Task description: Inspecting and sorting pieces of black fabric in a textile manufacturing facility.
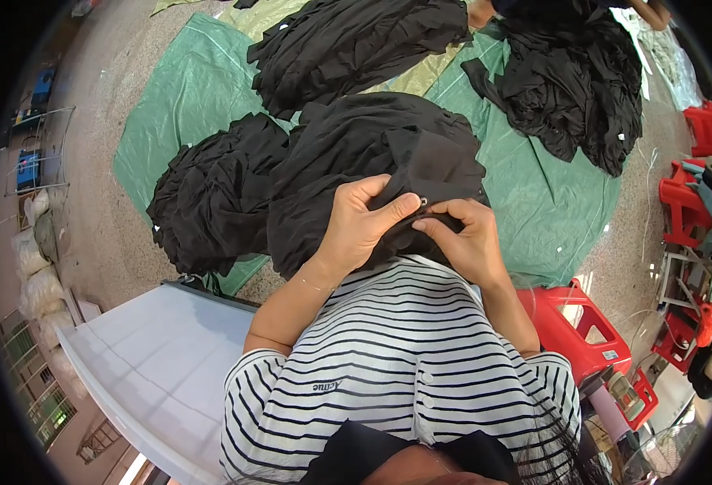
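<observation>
A piece of black cloth [441,158], apparently part of a garment, lies over a black heap in front of me. My left hand [364,222] is closed on it, thumb stretched along the cloth toward a small shiny round fastener [423,201]. From the other side my right hand [466,238] pinches the cloth between thumb and bent forefinger, just right of the fastener. The two hands are close together, a small gap between their thumbs. Whatever lies under the fingers is hidden. Beneath them the large black heap [335,162] spreads up against my striped shirt.
Other black cloth heaps lie left [218,190], far ahead [364,44] and far right [570,81] on a green tarp [554,202]. A white tabletop [166,356] stands at my left, a red plastic stool [570,327] at my right. Part of another person's arm [653,12] shows far right.
</observation>
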Demonstrator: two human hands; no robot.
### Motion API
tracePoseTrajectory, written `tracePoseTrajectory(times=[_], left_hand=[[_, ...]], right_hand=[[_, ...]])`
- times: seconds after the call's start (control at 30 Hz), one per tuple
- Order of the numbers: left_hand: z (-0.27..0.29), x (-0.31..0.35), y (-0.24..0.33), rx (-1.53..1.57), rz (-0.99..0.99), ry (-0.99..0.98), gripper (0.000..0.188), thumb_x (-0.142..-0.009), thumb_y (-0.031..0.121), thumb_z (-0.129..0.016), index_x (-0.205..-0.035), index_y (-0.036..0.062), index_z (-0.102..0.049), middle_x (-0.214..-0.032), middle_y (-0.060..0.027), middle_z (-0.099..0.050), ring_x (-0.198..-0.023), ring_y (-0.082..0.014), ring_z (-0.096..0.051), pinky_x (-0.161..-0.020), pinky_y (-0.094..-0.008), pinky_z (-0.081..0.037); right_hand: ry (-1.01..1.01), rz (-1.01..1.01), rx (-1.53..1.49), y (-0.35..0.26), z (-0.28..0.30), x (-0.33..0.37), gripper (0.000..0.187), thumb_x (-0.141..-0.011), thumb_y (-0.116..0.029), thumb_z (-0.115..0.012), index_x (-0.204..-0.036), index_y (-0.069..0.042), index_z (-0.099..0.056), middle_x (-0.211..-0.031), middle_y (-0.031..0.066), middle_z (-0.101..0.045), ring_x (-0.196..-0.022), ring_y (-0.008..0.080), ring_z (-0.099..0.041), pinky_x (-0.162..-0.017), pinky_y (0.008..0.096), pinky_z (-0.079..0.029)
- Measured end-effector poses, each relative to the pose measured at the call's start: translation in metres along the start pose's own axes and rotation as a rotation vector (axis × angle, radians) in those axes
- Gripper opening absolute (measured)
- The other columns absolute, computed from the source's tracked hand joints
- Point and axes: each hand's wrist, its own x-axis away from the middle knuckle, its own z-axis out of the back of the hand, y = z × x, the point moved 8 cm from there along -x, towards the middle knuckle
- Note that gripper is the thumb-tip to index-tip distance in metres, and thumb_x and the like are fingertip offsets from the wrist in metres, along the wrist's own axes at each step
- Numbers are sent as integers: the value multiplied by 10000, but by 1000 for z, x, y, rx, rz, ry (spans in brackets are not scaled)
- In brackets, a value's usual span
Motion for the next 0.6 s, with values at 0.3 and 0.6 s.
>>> tracePoseTrajectory(times=[0.3,0.6], left_hand=[[8,4,5,-76,-95,124,106,-899,72,-674,-909,-34,-669,-818,17,-647,-733,-15,-531,-640,-178,-450],[20,2,6,107,-187,264,92,-921,45,-625,-874,-33,-638,-808,22,-629,-700,-13,-510,-629,-177,-428]], right_hand=[[-2,-22,-222,10,-4,-4,146,-782,-78,-756,-895,6,-718,-813,48,-634,-741,140,-565,-694,258,-443],[-53,-290,-755,44,-23,11,111,-824,-6,-722,-927,13,-687,-833,-21,-601,-777,54,-536,-712,201,-431]])
